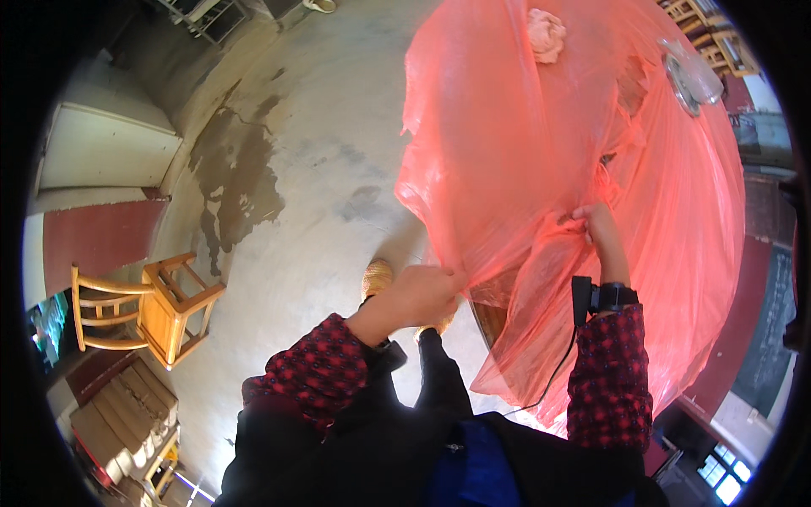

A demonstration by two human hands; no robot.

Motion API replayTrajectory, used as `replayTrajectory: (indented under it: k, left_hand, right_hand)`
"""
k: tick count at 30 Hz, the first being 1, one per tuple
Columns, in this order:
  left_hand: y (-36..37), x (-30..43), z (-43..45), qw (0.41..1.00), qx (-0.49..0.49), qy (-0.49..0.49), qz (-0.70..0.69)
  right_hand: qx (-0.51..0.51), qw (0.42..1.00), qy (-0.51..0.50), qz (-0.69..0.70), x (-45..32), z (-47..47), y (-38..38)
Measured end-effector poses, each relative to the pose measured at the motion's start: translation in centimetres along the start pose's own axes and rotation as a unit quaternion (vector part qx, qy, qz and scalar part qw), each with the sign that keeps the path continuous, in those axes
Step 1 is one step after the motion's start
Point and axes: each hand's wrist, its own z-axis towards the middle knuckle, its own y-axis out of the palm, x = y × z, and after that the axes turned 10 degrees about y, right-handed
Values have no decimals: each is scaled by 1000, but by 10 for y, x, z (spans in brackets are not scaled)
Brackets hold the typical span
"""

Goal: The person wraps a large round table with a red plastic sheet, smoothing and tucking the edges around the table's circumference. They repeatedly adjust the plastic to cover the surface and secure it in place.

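Note:
A large, thin pink plastic sheet (494,127) is spread over a table, its near part hanging in folds. My left hand (427,295) is shut on the sheet's left edge and draws it taut. Further right, my right hand (592,225) pinches a gathered part of the sheet between its fingers. Between my hands a brown wooden table edge (488,320) shows beneath the sheet. Torn holes (632,85) open in the sheet beyond my right hand. A crumpled pale cloth (546,35) and a clear container with a round rim (694,79) rest on top.
A wooden chair (171,310) stands on the concrete floor (317,158) to the left, near a dark wet patch (234,177). Stacked cardboard (127,412) is at the lower left. A cable (557,374) runs from my right wrist. A chalkboard (763,329) is at right.

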Motion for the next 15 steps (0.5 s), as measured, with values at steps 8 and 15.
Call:
replayTrajectory:
  k: [8,15]
  left_hand:
    - [-25,-136,-8,631,260,-341,-646]
    - [18,-141,65,538,307,-150,-771]
  right_hand:
    - [16,999,0,-42,9,11,-3]
    - [23,996,-20,-84,3,-1,-1]
